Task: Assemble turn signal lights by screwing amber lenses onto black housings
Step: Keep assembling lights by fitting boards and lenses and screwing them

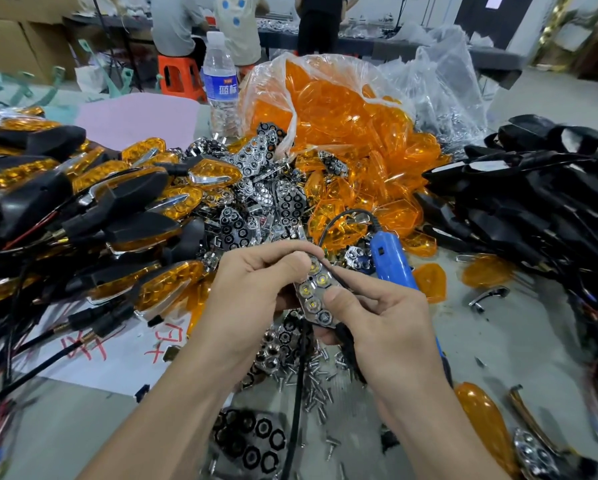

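Hands: two, lower centre of the frame, both on one piece. The left hand [252,282] curls its fingers round the upper end of a chrome reflector unit [316,296], and the right hand [377,317] pinches the lower end, thumb on its face
Unit in hand: one, five lamp cells showing; it has no amber lens on it and no screw is being driven, so I judge this light to be at an early step
Done: finished lights [83,209] are heaped at the left of the frame, amber on black with wires trailing — well over a dozen, too tangled for a true count
Left to do: amber lenses [342,123] spill from a clear bag at upper centre and black housings [532,202] are piled at the right edge; both are past counting, so much work seems to remain
Reflector plates [256,188]: a heap at centre, uncounted
Screwdriver [394,268]: one, blue, lying on the worktop [498,358] just right of the hands — in neither hand
Screws [314,382]: dozens, loose below the hands
Water bottle [220,81]: one, upright at upper centre
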### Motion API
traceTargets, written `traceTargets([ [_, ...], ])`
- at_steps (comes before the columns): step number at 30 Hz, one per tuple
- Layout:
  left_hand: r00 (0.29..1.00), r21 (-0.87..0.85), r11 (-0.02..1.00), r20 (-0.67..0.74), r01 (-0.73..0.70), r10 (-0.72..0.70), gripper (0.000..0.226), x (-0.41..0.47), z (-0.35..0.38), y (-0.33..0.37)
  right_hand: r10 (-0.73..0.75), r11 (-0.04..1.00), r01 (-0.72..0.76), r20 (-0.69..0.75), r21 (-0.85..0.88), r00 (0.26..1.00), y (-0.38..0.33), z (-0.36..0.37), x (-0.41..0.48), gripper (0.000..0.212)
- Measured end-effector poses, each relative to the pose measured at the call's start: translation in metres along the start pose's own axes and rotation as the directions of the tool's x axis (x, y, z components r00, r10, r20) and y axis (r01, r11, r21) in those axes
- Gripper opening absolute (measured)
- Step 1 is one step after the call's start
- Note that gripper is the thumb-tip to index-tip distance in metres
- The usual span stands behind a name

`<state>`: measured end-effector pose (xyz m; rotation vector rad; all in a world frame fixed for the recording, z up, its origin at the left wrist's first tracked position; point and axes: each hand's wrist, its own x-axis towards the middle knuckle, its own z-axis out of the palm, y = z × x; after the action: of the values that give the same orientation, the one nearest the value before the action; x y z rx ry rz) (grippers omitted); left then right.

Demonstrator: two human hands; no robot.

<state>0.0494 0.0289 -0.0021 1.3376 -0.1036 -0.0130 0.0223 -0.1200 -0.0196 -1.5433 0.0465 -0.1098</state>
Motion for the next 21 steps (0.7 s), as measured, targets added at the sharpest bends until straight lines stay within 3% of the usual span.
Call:
traceTargets([
  [5, 0.999, -0.077, 0.996, 0.009, 0.051, -0.051, 0.024, -0.001, 0.002, 0.003, -0.033, 0.999, 0.033, -0.026, -0.026, 0.999, 0.002, 0.0, -0.001, 0.028],
  [11, 0.998, -0.056, 0.998, -0.052, 0.027, -0.029, 0.025, 0.0, 0.004, -0.004, -0.102, 0.991, 0.095, -0.067, -0.097, 0.993, 0.005, 0.006, -0.003, 0.027],
  [15, 0.994, 0.026, 0.999, -0.094, -0.046, 0.048, 0.026, 0.0, 0.009, -0.012, -0.104, 0.989, 0.098, -0.053, -0.107, 0.993, 0.002, 0.008, 0.0, 0.019],
  [19, 0.986, 0.13, 0.986, -0.118, -0.103, 0.119, 0.027, 0.0, 0.01, -0.016, -0.1, 0.99, 0.092, -0.072, -0.111, 0.992, 0.003, 0.008, 0.001, 0.03],
  [21, 0.981, 0.153, 0.981, -0.135, -0.122, 0.143, 0.019, 0.001, 0.009, -0.016, -0.104, 0.99, 0.094, -0.098, -0.105, 0.99, 0.004, 0.009, 0.0, 0.025],
])
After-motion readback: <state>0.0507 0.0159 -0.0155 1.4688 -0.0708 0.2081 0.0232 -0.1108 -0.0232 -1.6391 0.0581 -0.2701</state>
